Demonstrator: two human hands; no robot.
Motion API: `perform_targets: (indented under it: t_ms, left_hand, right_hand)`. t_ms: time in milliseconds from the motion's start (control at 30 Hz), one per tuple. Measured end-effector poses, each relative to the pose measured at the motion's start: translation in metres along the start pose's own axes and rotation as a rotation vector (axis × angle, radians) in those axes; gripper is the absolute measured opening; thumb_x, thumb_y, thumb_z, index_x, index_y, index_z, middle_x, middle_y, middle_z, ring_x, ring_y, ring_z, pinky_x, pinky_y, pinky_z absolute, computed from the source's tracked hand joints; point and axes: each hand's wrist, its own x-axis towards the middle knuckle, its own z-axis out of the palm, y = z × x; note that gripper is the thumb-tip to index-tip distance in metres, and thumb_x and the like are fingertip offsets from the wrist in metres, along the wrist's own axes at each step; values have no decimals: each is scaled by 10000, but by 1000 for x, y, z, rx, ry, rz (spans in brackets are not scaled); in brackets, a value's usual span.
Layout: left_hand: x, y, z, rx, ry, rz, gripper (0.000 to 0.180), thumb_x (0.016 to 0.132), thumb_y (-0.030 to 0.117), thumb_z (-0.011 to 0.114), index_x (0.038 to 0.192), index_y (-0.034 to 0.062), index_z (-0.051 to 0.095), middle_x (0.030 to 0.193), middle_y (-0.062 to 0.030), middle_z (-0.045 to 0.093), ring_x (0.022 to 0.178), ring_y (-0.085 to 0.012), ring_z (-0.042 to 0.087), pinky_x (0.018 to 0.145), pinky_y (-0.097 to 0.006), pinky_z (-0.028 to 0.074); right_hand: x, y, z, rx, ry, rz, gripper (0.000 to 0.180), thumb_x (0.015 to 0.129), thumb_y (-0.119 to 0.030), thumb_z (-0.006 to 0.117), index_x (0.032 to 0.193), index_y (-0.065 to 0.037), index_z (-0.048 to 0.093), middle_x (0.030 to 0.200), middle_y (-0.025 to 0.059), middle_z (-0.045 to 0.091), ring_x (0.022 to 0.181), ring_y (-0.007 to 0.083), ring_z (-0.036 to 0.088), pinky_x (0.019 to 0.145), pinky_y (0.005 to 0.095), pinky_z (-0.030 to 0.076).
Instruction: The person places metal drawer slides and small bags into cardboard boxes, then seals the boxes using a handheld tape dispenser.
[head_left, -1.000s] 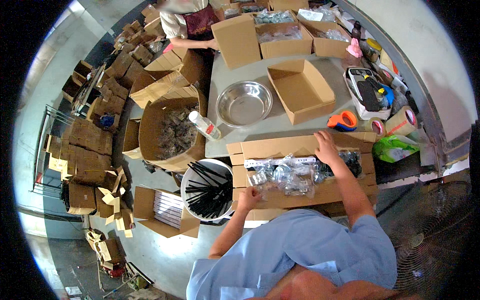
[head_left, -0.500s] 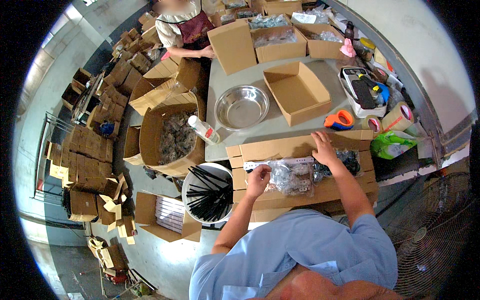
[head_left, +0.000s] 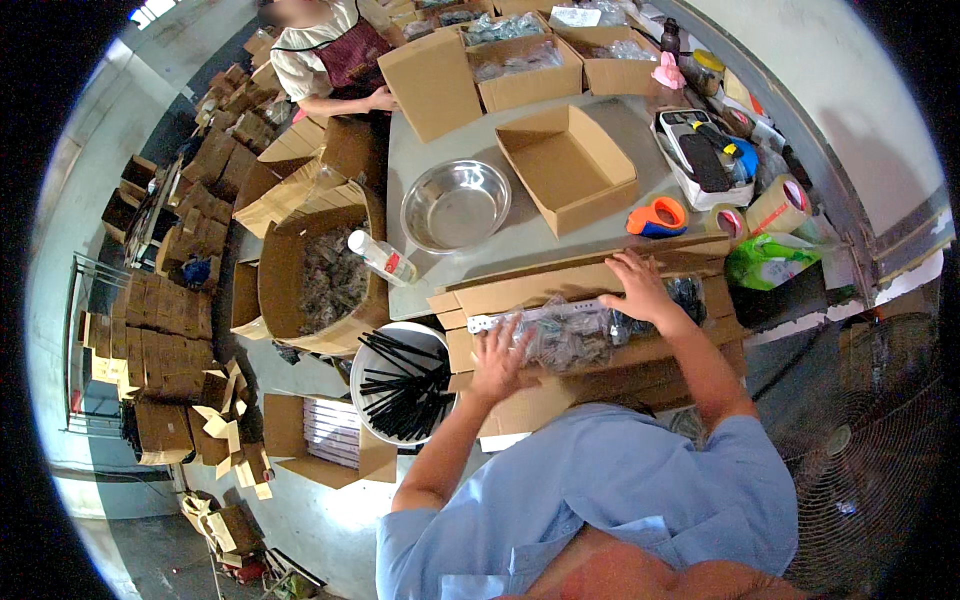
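The person's left hand (head_left: 497, 358) lay flat with fingers spread on the near-left end of a clear plastic bag of small dark parts (head_left: 575, 330), pressing it down into the long open brown cardboard carton (head_left: 520, 292) directly in front of the body. The right hand (head_left: 637, 287) rested palm-down, fingers splayed, on the far flap of that carton just above the bag's right end, apparently steadying the box while the bag was seated. Neither hand pinched anything; both pressed. The bag lay lengthwise between the two hands, inside the carton. Beyond the right hand sat an orange tape dispenser (head_left: 657, 216) and an empty square cardboard box (head_left: 568, 168); beyond the left hand, a round steel bowl (head_left: 455, 204) and a white bottle (head_left: 381, 257) lying tilted at the grey table's (head_left: 520, 240) edge. Left of the left hand, below table level, stood a white bucket of black strips (head_left: 405, 383). Another person (head_left: 335, 55) worked at the far end, well apart.
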Motion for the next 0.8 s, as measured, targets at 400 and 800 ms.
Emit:
perform_targets:
  t_ms: [400,800]
  left_hand:
    - [8,-5,0,98,99,-182,1140,502,597,770,1439,205,252,1513,-115,130,1378,-399,109,1008,-696,140]
    - [-25,4,24,-51,-75,-87,730,675,539,709,1293,228,478,1459,-110,268,1329,-369,259,1047,-541,287]
  right_hand:
    - [-44,-30,11,347,0,-265,412,706,-330,717,1049,-120,625,1155,149,512,1096,351,493,910,431,418]
    - [-43,-36,5,290,-448,-293,142,751,-195,620,793,-59,615,869,109,606,821,338,587,700,440,457]
